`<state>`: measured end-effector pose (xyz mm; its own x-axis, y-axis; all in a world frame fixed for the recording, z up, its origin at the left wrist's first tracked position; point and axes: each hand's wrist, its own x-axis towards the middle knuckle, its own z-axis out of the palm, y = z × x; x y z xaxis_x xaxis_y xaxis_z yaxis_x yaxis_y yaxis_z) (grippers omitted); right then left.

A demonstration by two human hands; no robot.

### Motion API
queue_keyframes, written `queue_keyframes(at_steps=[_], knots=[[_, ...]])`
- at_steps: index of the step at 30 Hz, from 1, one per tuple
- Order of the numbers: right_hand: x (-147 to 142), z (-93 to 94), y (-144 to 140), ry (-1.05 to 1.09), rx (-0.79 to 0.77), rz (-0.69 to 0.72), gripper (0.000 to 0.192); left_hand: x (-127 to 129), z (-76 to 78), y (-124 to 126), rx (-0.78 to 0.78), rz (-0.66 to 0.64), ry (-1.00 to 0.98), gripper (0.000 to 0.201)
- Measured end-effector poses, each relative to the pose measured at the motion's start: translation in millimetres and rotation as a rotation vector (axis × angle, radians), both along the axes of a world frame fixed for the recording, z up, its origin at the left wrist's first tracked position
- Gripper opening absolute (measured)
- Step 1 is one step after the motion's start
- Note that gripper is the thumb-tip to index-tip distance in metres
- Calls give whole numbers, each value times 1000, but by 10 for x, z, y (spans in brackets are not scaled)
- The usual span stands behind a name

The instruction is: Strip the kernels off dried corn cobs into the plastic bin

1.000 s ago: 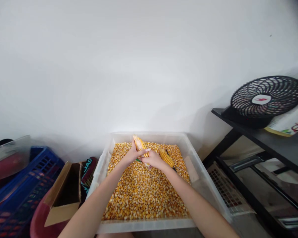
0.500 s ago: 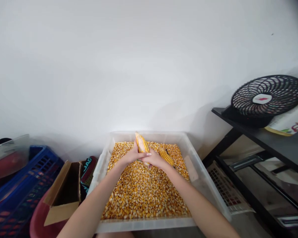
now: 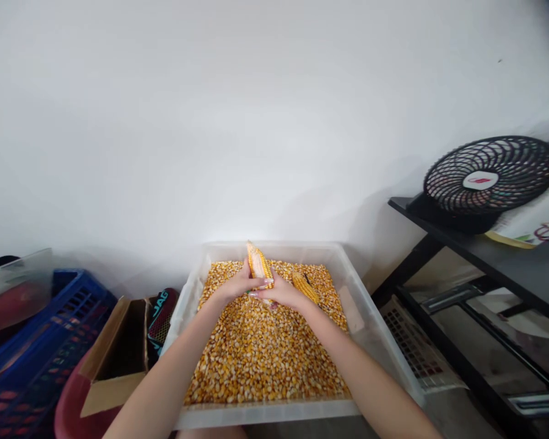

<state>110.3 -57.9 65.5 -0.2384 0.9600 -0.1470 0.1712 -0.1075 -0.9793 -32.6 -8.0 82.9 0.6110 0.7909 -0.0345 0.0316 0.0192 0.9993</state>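
Both hands grip one ear of corn [image 3: 258, 263], tilted with its tip pointing up and away. Part of its side is stripped down to the pale cob, with yellow kernels on either side. My left hand [image 3: 238, 284] wraps it from the left, thumb across the front. From the right, my right hand [image 3: 284, 291] closes round the lower part, its thumb just below the left one. Beneath them lie loose corn kernels [image 3: 265, 360] in a translucent plastic bin [image 3: 379, 347]. A second ear of corn [image 3: 304, 286] rests on the kernels, right of my right hand.
On the right, a black fan [image 3: 491, 177] stands on a black shelf [image 3: 439, 227] beside a printed packet [image 3: 537, 219]. Left of the bin are an open cardboard box [image 3: 114, 390], a red basin [image 3: 71, 399] and a blue crate [image 3: 32, 360]. A white wall [image 3: 274, 122] rises behind.
The thumbs have shifted along the ear, the right one now below the left. The ear stays in both hands, nearly in place. The second ear has not moved.
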Motion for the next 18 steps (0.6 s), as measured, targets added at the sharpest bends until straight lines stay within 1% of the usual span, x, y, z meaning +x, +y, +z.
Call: queue_keyframes(at_steps=[2,4,5,7,9,11,14,16,18], knots=[[19,21,-7,44,-12,12,61,-9,14,9,-12,-41,-58,76],[42,58,-16,99,-22,39,63,3,18,16,-68,-38,-160,67],[51,76,-20,131,-36,61,63,18,14,19,-113,-6,-218,60],[61,100,-26,212,-96,124,62,53,-2,26,-230,105,-305,46],[53,96,-27,311,-168,196,57,80,-19,34,-339,224,-330,39],[23,68,-27,413,-212,238,52,91,-26,41,-390,298,-314,35],[-48,18,-30,495,-224,221,51,95,-28,46,-339,406,-306,32],[-96,-5,-31,482,-218,173,52,105,-35,47,-290,485,-312,32],[-137,-15,-33,442,-209,128,52,122,-45,43,-258,527,-325,33]])
